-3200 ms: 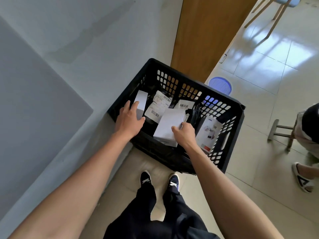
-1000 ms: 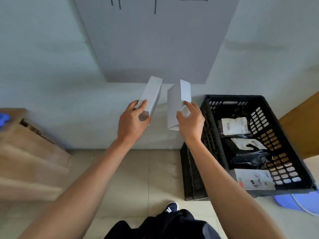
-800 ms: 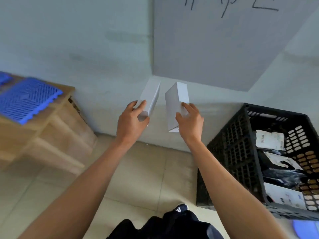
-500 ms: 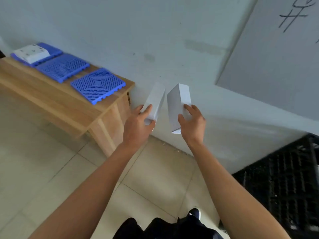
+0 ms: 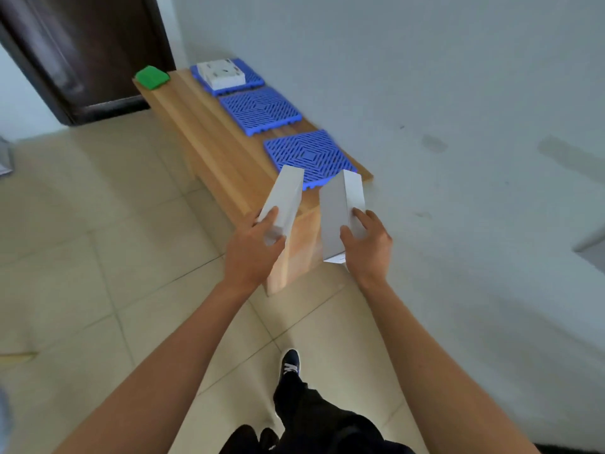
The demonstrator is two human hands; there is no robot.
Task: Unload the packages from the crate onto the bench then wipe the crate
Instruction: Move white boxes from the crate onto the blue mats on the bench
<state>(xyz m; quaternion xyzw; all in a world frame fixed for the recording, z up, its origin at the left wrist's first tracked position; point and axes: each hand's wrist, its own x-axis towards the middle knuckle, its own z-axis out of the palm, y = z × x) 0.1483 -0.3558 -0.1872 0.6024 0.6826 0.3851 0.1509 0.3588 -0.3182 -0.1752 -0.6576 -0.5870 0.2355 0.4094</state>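
Observation:
My left hand [image 5: 252, 253] grips a slim white box [image 5: 285, 198] by its near end. A wider white box [image 5: 340, 208] stands on end in the grip of my right hand [image 5: 368, 247]. Both boxes are in the air just short of the near end of the wooden bench [image 5: 209, 142], which runs along the wall. The crate is out of view.
Three blue slotted mats [image 5: 309, 157] lie in a row on the bench; the far one carries a white package [image 5: 222, 73]. A green cloth [image 5: 151, 77] sits on the bench's far end by a dark door [image 5: 82, 50]. Tiled floor spreads to the left.
I lifted the two boxes out of the crate and turned left. The crate has left the view, and the bench now lies straight ahead of both hands.

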